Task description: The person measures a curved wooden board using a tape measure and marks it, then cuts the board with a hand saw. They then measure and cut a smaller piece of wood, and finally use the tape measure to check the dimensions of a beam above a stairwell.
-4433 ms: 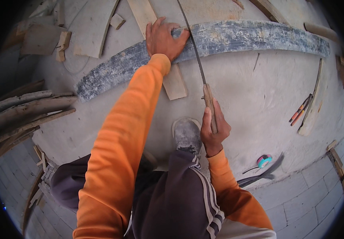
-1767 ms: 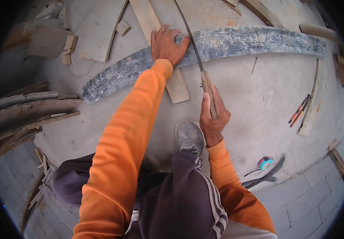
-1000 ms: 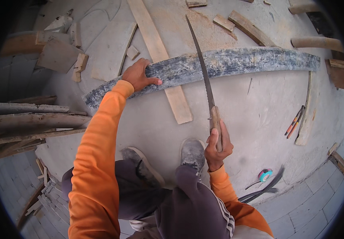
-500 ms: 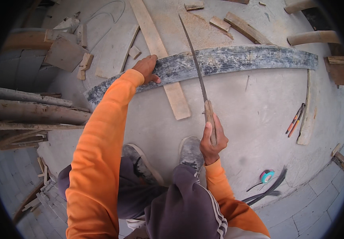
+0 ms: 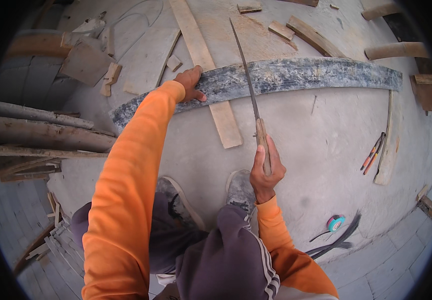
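A long curved board (image 5: pixel 296 72), mottled dark grey and white, lies across a pale plank (image 5: pixel 223 125). My left hand (image 5: pixel 191 85) grips the board left of the saw, its fingers over the far edge and thumb on the face. My right hand (image 5: pixel 266 165) is closed around the wooden handle of a handsaw (image 5: pixel 251 90). The long blade points away from me and crosses the board near its middle. Both my forearms are in orange sleeves.
Orange-handled pliers (image 5: pixel 372 152) lie beside a narrow plank at right. A teal tape measure (image 5: pixel 335 224) sits near dark strips (image 5: pixel 343 239). Curved boards (image 5: pixel 46 135) are piled at left. Offcuts (image 5: pixel 281 30) and a loose wire lie beyond the board; my feet are on the concrete below.
My left hand has shifted leftward along the board, away from the blade. The view has widened, with both shoes now showing. In the last half second the saw handle moved slightly away from me.
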A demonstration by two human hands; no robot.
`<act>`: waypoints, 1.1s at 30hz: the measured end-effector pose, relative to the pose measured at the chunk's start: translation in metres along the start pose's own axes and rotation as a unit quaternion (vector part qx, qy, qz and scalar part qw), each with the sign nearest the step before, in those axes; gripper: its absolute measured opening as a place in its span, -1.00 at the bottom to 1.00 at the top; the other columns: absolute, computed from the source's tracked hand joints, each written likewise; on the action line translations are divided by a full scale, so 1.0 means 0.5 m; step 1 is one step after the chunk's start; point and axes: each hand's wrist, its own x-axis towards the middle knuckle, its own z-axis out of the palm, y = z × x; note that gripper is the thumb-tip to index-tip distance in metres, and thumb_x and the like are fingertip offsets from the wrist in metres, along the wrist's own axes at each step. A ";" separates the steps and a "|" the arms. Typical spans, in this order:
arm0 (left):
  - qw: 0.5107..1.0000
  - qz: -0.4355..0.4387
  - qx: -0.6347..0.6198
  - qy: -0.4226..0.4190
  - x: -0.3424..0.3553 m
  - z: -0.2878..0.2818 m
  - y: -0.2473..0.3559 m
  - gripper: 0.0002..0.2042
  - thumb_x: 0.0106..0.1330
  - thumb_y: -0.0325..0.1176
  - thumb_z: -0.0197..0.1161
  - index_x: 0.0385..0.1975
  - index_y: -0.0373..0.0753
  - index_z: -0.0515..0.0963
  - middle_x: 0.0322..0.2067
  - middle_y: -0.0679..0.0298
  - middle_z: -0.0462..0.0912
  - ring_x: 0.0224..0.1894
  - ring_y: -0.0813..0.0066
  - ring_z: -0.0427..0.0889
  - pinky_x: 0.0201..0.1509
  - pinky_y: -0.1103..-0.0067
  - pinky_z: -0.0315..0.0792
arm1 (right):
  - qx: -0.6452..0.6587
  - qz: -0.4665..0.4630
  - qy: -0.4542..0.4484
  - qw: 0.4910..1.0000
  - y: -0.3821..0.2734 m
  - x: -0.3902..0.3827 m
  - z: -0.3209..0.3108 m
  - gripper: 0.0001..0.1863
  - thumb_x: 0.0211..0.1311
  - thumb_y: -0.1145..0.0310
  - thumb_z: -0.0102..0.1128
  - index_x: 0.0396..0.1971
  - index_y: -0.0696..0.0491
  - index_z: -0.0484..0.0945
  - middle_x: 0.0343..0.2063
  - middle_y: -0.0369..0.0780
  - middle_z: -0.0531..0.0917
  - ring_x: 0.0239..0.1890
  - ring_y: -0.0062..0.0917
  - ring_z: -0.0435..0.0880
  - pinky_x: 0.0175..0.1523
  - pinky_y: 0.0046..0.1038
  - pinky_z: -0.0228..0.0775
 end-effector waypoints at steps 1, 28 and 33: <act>1.000 -0.009 -0.020 -0.017 0.001 -0.002 0.000 -0.28 0.08 -0.10 0.61 0.05 -0.33 0.28 0.05 -0.19 0.55 0.21 -0.15 0.51 0.29 0.24 0.37 | -0.004 -0.002 -0.005 1.000 -0.002 0.009 -0.002 -0.66 0.39 0.54 0.21 0.12 0.32 0.59 -0.16 -0.02 0.79 -0.31 -0.57 0.75 -0.21 -0.56 0.56; 0.974 -0.089 -0.206 0.011 -0.076 0.131 -0.030 -0.09 -0.10 0.16 0.65 0.20 -0.29 0.48 0.06 -0.06 0.64 0.18 0.02 0.61 0.31 0.30 0.45 | -0.089 0.004 -0.071 0.993 -0.060 0.036 -0.025 -0.65 0.34 0.56 0.26 0.11 0.27 0.62 -0.19 0.05 0.78 -0.36 -0.49 0.81 -0.29 -0.54 0.57; 0.974 -0.093 -0.199 0.054 -0.081 0.141 -0.025 -0.13 -0.11 0.16 0.65 0.19 -0.22 0.53 0.09 0.01 0.65 0.20 0.04 0.56 0.34 0.25 0.40 | -0.100 -0.022 -0.073 0.992 -0.049 0.026 -0.040 -0.62 0.34 0.57 0.26 0.14 0.27 0.61 -0.20 0.03 0.79 -0.43 -0.54 0.78 -0.34 -0.57 0.56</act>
